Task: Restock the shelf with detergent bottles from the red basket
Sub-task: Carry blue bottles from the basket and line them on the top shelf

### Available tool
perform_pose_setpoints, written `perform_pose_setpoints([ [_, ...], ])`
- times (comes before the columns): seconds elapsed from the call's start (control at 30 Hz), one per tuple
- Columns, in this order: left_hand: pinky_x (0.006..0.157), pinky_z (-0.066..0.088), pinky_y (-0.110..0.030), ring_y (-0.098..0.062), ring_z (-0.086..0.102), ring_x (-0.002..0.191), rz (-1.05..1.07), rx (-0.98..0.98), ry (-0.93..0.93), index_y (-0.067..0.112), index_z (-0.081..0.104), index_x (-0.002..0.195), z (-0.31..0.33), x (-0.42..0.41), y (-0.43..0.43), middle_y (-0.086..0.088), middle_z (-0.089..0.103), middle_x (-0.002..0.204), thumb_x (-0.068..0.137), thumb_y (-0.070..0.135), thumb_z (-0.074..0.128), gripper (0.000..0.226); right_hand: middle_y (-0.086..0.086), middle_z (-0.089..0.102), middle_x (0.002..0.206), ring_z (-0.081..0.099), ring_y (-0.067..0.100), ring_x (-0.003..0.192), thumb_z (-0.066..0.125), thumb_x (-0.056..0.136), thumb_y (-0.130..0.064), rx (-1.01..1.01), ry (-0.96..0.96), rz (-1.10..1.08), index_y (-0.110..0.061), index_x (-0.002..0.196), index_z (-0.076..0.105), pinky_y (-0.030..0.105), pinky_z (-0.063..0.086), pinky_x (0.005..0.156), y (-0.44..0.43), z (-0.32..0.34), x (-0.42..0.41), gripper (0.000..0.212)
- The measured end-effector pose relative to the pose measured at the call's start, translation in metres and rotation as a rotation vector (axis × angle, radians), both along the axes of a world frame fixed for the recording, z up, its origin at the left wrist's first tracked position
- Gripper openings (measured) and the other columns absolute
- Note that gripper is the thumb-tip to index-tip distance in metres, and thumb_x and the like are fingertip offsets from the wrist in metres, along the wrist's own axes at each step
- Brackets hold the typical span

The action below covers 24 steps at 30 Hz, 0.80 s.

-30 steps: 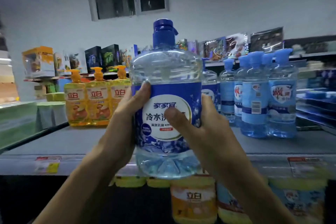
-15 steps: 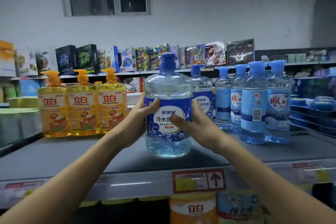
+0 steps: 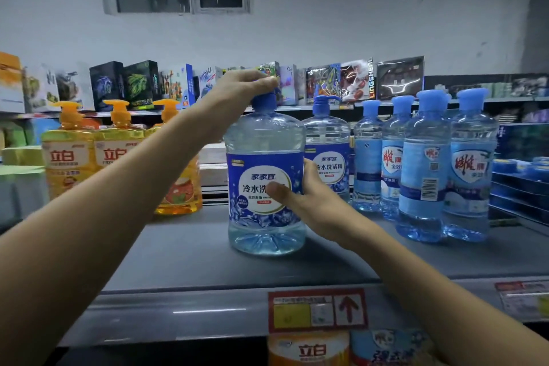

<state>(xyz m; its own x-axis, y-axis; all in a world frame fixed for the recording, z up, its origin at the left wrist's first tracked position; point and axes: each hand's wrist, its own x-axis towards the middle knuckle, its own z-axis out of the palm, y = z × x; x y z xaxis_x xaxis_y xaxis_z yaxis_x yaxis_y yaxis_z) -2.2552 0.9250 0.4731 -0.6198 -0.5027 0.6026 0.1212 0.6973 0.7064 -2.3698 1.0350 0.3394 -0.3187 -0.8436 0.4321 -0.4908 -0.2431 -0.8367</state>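
Note:
A large clear detergent bottle [image 3: 261, 157] with a blue label and blue pump cap stands upright on the grey shelf [image 3: 190, 258]. My left hand [image 3: 237, 92] reaches over it and grips the blue cap from above. My right hand [image 3: 309, 193] holds the bottle's right side, thumb across the label. A matching bottle [image 3: 329, 140] stands just behind it to the right. The red basket is out of view.
Three yellow pump bottles [image 3: 118, 151] stand on the left of the shelf, several slimmer blue bottles [image 3: 424, 169] on the right. Boxed goods [image 3: 356, 80] line a farther shelf. Below the price tag [image 3: 318, 310], more detergent packs [image 3: 309, 350] fill the lower shelf.
The bottle went from held up in front of the shelf to standing on it. My left hand moved from the bottle's side up to the cap; my right hand stays on its side.

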Motion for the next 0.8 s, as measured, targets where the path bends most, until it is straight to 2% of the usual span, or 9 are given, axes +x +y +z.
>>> perform_pose_setpoints([
  [0.1, 0.076, 0.054, -0.019, -0.008, 0.065, 0.084, -0.078, 0.013, -0.043, 0.009, 0.067, 0.1, 0.004, -0.009, -0.017, -0.003, 0.068, 0.098, 0.103, 0.016, 0.046, 0.022, -0.008, 0.061, 0.125, 0.061, 0.013, 0.116, 0.067, 0.089, -0.044, 0.044, -0.004, -0.003, -0.026, 0.137, 0.026, 0.043, 0.05, 0.106, -0.01, 0.003, -0.008, 0.066],
  [0.2, 0.081, 0.055, -0.021, -0.012, 0.068, 0.095, -0.167, 0.055, -0.078, 0.012, 0.069, 0.1, 0.004, -0.011, -0.034, -0.002, 0.072, 0.101, 0.104, 0.015, 0.044, 0.025, -0.011, 0.059, 0.121, 0.06, 0.013, 0.116, 0.066, 0.09, -0.042, 0.081, -0.001, 0.034, -0.023, 0.142, 0.022, 0.043, 0.048, 0.107, -0.016, 0.007, -0.013, 0.071],
  [0.3, 0.092, 0.054, -0.033, -0.017, 0.063, 0.11, -0.088, 0.031, -0.052, 0.021, 0.062, 0.114, -0.002, -0.01, -0.037, 0.001, 0.067, 0.111, 0.103, 0.029, 0.049, 0.019, -0.015, 0.06, 0.118, 0.06, 0.006, 0.112, 0.067, 0.087, -0.049, 0.106, 0.048, 0.01, -0.021, 0.145, 0.023, 0.038, 0.049, 0.105, -0.016, 0.007, -0.016, 0.078],
  [0.37, 0.1, 0.048, -0.045, -0.015, 0.058, 0.114, 0.015, 0.003, 0.041, 0.028, 0.048, 0.129, -0.021, 0.0, -0.035, 0.001, 0.059, 0.117, 0.096, 0.04, 0.058, 0.036, -0.013, 0.063, 0.122, 0.061, 0.01, 0.113, 0.075, 0.076, -0.06, 0.154, 0.108, -0.067, -0.022, 0.142, 0.028, 0.039, 0.048, 0.106, -0.015, -0.001, -0.02, 0.089],
  [0.43, 0.091, 0.053, -0.044, -0.015, 0.061, 0.11, 0.047, 0.001, 0.062, 0.032, 0.038, 0.138, -0.051, 0.02, -0.034, -0.001, 0.055, 0.124, 0.084, 0.046, 0.07, 0.063, -0.011, 0.062, 0.123, 0.059, 0.013, 0.113, 0.082, 0.072, -0.055, 0.26, 0.23, -0.146, -0.021, 0.137, 0.034, 0.032, 0.045, 0.099, -0.011, -0.007, -0.021, 0.087],
  [0.5, 0.079, 0.06, -0.035, -0.013, 0.066, 0.105, -0.006, 0.016, -0.037, 0.034, 0.032, 0.143, -0.082, 0.038, -0.029, 0.001, 0.053, 0.132, 0.077, 0.037, 0.081, 0.082, -0.009, 0.062, 0.12, 0.058, 0.013, 0.106, 0.084, 0.075, -0.046, 0.321, 0.289, -0.176, -0.02, 0.131, 0.039, 0.028, 0.042, 0.09, -0.009, -0.011, -0.022, 0.076],
  [0.6, 0.072, 0.062, -0.033, -0.01, 0.069, 0.095, 0.019, 0.066, -0.131, 0.041, 0.019, 0.146, -0.109, 0.041, -0.027, 0.003, 0.061, 0.116, 0.072, 0.019, 0.083, 0.101, -0.005, 0.064, 0.123, 0.059, 0.014, 0.108, 0.083, 0.077, -0.042, 0.313, 0.298, -0.182, -0.02, 0.131, 0.043, 0.028, 0.041, 0.09, -0.013, -0.01, -0.023, 0.071],
  [0.7, 0.081, 0.06, -0.042, -0.015, 0.067, 0.1, 0.056, 0.107, -0.183, 0.045, 0.009, 0.148, -0.122, 0.032, -0.03, -0.002, 0.064, 0.109, 0.078, 0.015, 0.081, 0.104, -0.001, 0.061, 0.128, 0.055, 0.015, 0.106, 0.08, 0.081, -0.043, 0.314, 0.321, -0.204, -0.018, 0.133, 0.041, 0.027, 0.039, 0.088, -0.017, -0.01, -0.024, 0.07],
  [0.8, 0.077, 0.061, -0.038, -0.014, 0.067, 0.102, 0.042, 0.139, -0.16, 0.044, 0.015, 0.146, -0.129, 0.029, -0.036, -0.006, 0.063, 0.115, 0.081, 0.014, 0.077, 0.094, 0.0, 0.061, 0.13, 0.053, 0.015, 0.105, 0.078, 0.083, -0.044, 0.317, 0.325, -0.217, -0.017, 0.132, 0.04, 0.027, 0.038, 0.087, -0.021, -0.012, -0.025, 0.069],
])
